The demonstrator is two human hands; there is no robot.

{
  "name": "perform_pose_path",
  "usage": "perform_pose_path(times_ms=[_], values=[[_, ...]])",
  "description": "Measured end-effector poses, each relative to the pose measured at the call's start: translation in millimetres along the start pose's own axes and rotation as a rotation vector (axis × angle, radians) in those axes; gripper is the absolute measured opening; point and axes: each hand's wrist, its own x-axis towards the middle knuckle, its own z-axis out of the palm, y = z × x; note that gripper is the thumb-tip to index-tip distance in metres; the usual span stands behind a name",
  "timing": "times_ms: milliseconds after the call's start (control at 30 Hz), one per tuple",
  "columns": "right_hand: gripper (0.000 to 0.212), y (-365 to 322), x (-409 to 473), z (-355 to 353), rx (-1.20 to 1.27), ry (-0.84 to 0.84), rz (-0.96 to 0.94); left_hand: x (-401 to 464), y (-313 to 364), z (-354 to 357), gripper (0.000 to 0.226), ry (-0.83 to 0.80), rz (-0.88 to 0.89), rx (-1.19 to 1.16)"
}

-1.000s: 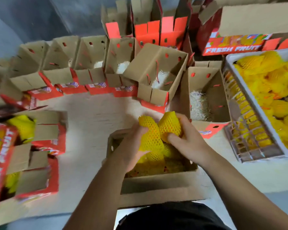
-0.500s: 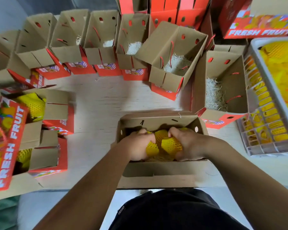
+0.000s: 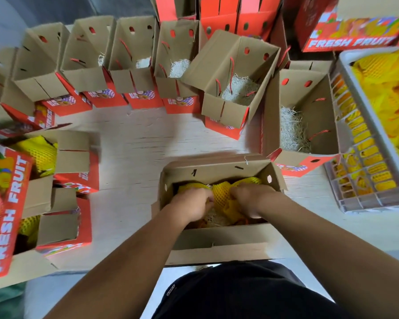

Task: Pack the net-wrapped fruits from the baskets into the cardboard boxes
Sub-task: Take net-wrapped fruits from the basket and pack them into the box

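Note:
An open cardboard box [image 3: 217, 236] stands right in front of me on the pale table. Inside it lie yellow net-wrapped fruits [image 3: 221, 194] on straw padding. My left hand [image 3: 191, 204] and my right hand [image 3: 251, 199] are both down in the box, fingers curled around the netted fruits at the middle. More netted fruit fills the white plastic basket [image 3: 366, 194] at the right. Packed boxes [image 3: 62, 157] with yellow fruit sit at the left.
A row of open boxes [image 3: 134, 72] with straw lining stands along the back. One tilted box [image 3: 235, 79] and another open box [image 3: 304, 116] are between my box and the basket. Red "FRESH FRUIT" cartons [image 3: 348, 40] are stacked at the back right.
Both hands came down from above the box into it, carrying the two netted fruits. The fruits now sit low in the box among the others.

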Motion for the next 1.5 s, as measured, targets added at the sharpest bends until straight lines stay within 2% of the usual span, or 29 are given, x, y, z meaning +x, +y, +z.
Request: perform_pose_path(times_ms=[67,200,267,400,533,700,800,900,967,1000,1067,1133,1200,1267,1333,1400,1500], values=[[0.042,-4.0,-7.8,-5.8,0.107,0.114,0.01,2.1,5.3,-8.4,0.018,0.159,0.049,-0.178],[0.033,-11.3,-32.4,-19.9,0.438,0.406,-0.019,8.9,41.2,-25.2,0.011,0.329,0.134,-0.356],[0.033,-3.4,-47.0,-28.1,0.528,0.551,-0.025,16.8,63.5,-30.5,0.008,0.367,0.167,-0.458],[0.032,33.3,-79.7,-36.8,0.718,0.816,-0.001,33.2,127.6,-38.4,0.024,0.394,0.366,-0.68],[0.033,91.8,-112.3,-24.0,0.823,1.05,0.11,53.5,211.3,-38.3,0.024,0.334,0.499,-0.705],[0.025,211.0,-141.6,-3.5,0.918,1.232,0.227,103.2,335.4,-23.8,0.016,0.328,0.604,-0.534],[0.031,296.0,-145.2,4.2,0.918,1.127,0.287,149.4,404.2,-17.0,0.011,0.375,0.577,-0.435],[0.027,375.6,-133.5,6.5,0.819,0.846,0.318,196.4,448.9,-9.3,0.011,0.492,0.51,-0.115],[0.038,416.0,-119.4,2.3,0.731,0.667,0.312,216.1,457.6,-2.5,0.016,0.555,0.433,0.064],[0.044,432.3,-110.6,-3.9,0.699,0.641,0.331,221.9,457.6,0.7,0.017,0.613,0.417,0.094],[0.049,451.7,-90.2,-24.8,0.654,0.732,0.362,225.1,455.3,3.5,0.017,0.719,0.423,0.014],[0.049,453.2,-65.6,-48.2,0.592,0.791,0.237,222.6,452.8,3.3,0.018,0.802,0.391,-0.052],[0.054,449.5,-44.1,-61.9,0.629,0.735,0.078,220.9,454.8,2.1,0.025,0.846,0.339,0.0],[0.06,454.0,-26.3,-69.7,0.845,0.582,0.062,222.7,457.2,1.2,0.025,0.838,0.311,0.015],[0.057,461.3,-9.3,-73.9,0.981,0.435,0.07,222.3,458.5,2.4,0.026,0.85,0.321,-0.013],[0.043,459.3,-1.3,-75.1,0.898,0.398,0.035,222.0,457.3,3.1,0.026,0.864,0.336,-0.07],[0.047,445.3,-2.6,-64.8,0.776,0.455,0.083,220.0,455.5,3.2,0.022,0.864,0.367,-0.184]])
